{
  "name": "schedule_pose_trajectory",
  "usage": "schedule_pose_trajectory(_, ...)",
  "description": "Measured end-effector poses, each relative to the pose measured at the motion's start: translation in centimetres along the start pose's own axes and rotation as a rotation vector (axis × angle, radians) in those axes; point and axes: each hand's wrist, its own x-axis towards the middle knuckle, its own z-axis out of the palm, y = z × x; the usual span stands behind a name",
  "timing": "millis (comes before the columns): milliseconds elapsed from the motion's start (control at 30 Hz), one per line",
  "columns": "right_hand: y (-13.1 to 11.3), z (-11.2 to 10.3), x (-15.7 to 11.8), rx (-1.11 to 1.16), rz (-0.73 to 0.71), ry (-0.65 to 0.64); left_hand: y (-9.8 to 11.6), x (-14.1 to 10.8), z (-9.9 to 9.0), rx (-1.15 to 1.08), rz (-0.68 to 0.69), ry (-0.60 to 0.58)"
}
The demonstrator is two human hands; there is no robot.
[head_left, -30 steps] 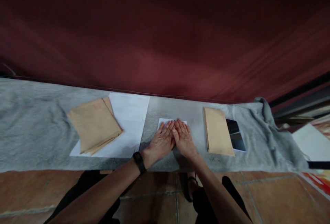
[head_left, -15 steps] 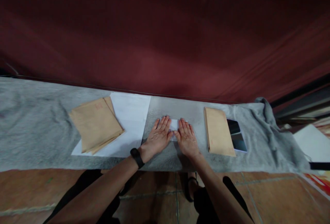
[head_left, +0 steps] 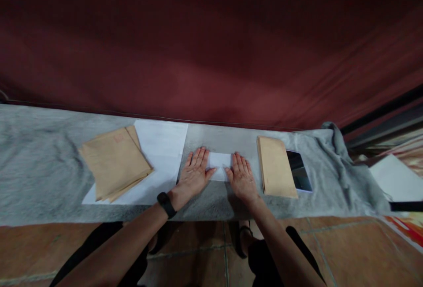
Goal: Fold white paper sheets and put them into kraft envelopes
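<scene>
Palm-down, left hand [head_left: 194, 173] and right hand [head_left: 242, 178] flank the white paper [head_left: 220, 161], each grip flattened, holding nothing.

small sheet [head_left: 219, 161]: smooth matt paper; envelopes [head_left: 114, 159]: matt paper; phone [head_left: 300, 170]: glossy; cover [head_left: 42, 163]: fuzzy cloth

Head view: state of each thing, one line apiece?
Small white paper: lying flat
Left hand: open, palm down at the paper's left edge
Right hand: open, palm down at its right edge
Left brown envelopes: stacked unevenly
Large white paper: flat, partly under them
Right brown envelopes: stacked fairly evenly
Phone: partly covered, dark face up
Gray cloth: spread, wrinkled
Wristband: fastened
</scene>
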Motion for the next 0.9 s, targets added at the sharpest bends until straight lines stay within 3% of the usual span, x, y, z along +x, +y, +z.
schedule_pose_trajectory(333, 0.4, -0.8, 0.5, 0.088, 0.056, -0.025, -1.1, 0.9, -0.2, -0.08, 0.074, 0.058)
schedule_pose_trajectory(667, 1.0, -0.1, 1.2, 0.147, 0.07, -0.028, -2.0, 3.9, -1.7, -0.267, 0.042, -0.007)
schedule_pose_trajectory(800, 1.1, -0.3, 1.8, 0.282, 0.093, 0.019, -1.8, 4.5, -2.7, -0.4, 0.006, 0.048)
schedule_pose_trajectory(900, 1.3, -1.8, 2.6, 0.483, 0.174, 0.064, -1.1, 4.4, -4.5, -0.513, 0.034, 0.171)
